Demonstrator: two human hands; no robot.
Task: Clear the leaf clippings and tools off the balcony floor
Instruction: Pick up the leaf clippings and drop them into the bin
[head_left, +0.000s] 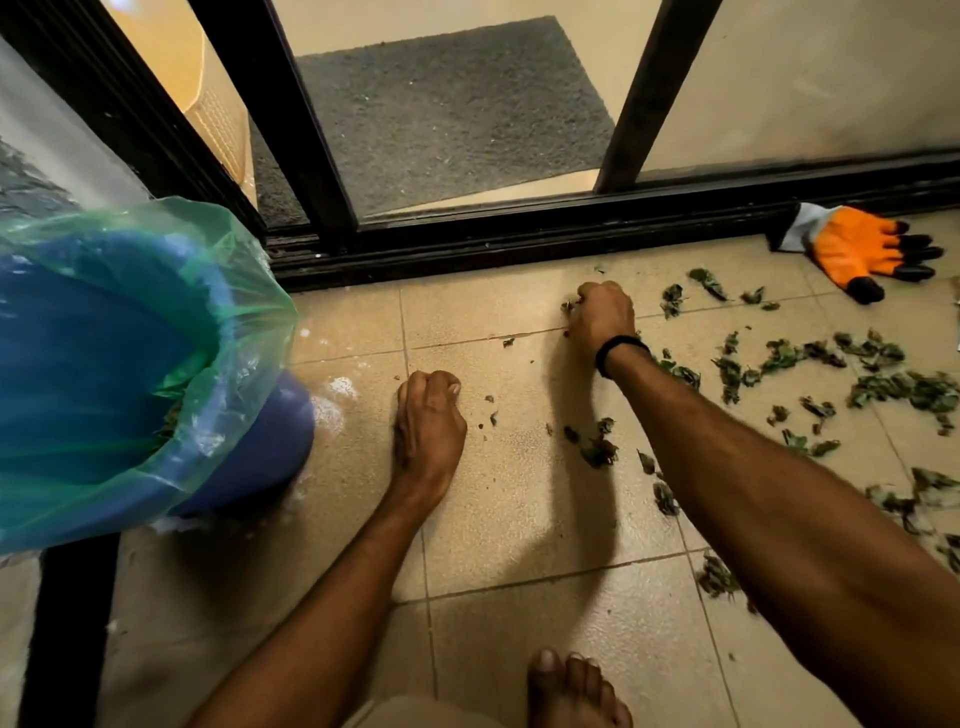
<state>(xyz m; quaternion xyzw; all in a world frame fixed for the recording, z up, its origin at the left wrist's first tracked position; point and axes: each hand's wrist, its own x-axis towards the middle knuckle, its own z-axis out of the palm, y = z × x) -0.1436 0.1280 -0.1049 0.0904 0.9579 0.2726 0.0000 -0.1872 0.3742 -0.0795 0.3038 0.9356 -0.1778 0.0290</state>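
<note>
The right hand (602, 317) was down on the balcony floor (519, 519) close to the sliding-door track (519, 228), fingers curled around a small pinch of leaf clippings (883, 384), with bits showing at the fingertips. The left hand (428, 415) rested knuckles-down on a tile nearer the body, closed in a loose fist with nothing visible in it. Most of the clippings lay scattered to the right of the right forearm, a few under it, and only crumbs sat between the 2 hands. Picking piece by piece looked slow; raking the spread into 1 heap with the hand's edge, then lifting it with both hands, would probably serve better, since the dry fragments seemed likely to crumble and drop. The blue bin (270, 447) with its green liner (234, 291) stood at the left, just beside the left hand, so the carry would be short. An orange glove (857, 249) lay against the track at the far right, not yet collected. The floor was beige textured tile with grout lines that could trap small bits. Beyond the dark door frame lay a grey mat (441, 104), and a bare foot (571, 691) showed at the bottom edge.
</note>
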